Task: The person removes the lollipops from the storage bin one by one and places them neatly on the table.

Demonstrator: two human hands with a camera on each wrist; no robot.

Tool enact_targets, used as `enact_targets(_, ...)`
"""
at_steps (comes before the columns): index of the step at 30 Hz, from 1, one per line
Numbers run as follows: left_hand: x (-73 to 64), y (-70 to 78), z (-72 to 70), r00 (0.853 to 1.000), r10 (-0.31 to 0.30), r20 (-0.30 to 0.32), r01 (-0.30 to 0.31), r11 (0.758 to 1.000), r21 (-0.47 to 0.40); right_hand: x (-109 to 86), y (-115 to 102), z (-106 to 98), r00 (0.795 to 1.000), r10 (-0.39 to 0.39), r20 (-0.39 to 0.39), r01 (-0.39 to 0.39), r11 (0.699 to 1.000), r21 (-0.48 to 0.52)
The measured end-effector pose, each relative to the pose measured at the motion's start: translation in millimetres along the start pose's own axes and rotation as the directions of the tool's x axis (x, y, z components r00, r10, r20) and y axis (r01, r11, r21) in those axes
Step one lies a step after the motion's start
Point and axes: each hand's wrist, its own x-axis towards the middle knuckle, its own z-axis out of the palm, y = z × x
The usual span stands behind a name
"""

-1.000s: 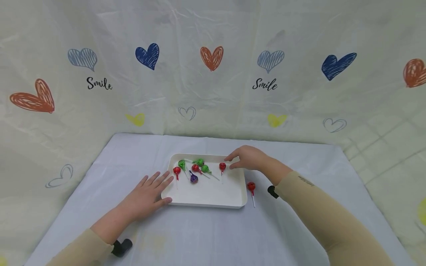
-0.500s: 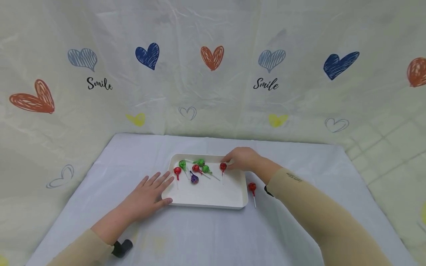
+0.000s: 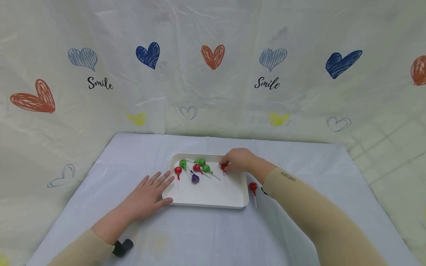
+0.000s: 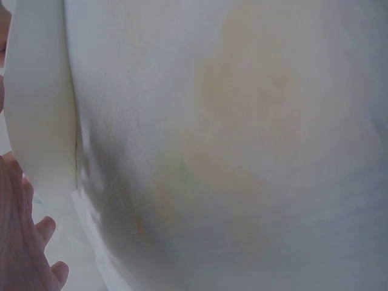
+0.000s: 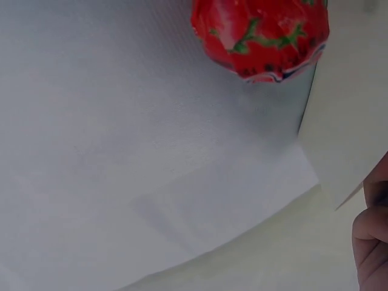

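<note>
A shallow white tray [image 3: 209, 194] holds several wrapped lollipops. At its right end, my right hand [image 3: 240, 159] pinches the head of a red lollipop [image 3: 224, 167], whose stick points toward me. The fingertips partly cover this candy. My left hand [image 3: 146, 195] lies with fingers spread at the tray's left edge, thumb by the front corner. To its right are another red lollipop [image 3: 178, 170], a green lollipop [image 3: 183, 163] and a purple lollipop [image 3: 195, 178]. In the right wrist view, curled fingers [image 5: 371, 242] show beyond the tray wall; the pinched candy is hidden there.
Outside the tray's right side, a red lollipop [image 3: 253, 186] lies on the white tablecloth [image 3: 206, 236]. Inside, near the back middle, a third red lollipop [image 3: 197, 168] and two more green ones [image 3: 207, 169] lie close together. A printed backdrop [image 3: 213, 96] rises behind the table.
My right hand has moved slightly left and down, and its parted fingers have closed onto the red lollipop at the tray's right end. My left hand has stayed in place.
</note>
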Motion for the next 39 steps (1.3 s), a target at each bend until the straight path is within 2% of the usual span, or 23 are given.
enact_targets(11,0.8,-0.3,-0.6,1.0,-0.008,0.004,0.008,1.0,0.007,-6.0,2,4,1.0,-0.012,0.003,0.012,0.998,0.056)
enact_targets(24,1.5,1.2,2.2,1.0,-0.005,-0.009,0.005,1.0,0.001,-11.9,2,5,1.0,-0.014,-0.008,0.015,0.997,0.074)
enact_targets(32,0.9,2.1,1.2,1.0,0.002,-0.02,-0.002,1.0,0.014,-18.2,7,-2,0.997,-0.043,-0.07,0.05,0.994,0.097)
enact_targets(39,-1.0,3.1,-0.2,1.0,0.003,-0.017,-0.003,1.0,0.011,-28.8,11,-13,0.994,-0.039,-0.107,0.058,0.983,0.176)
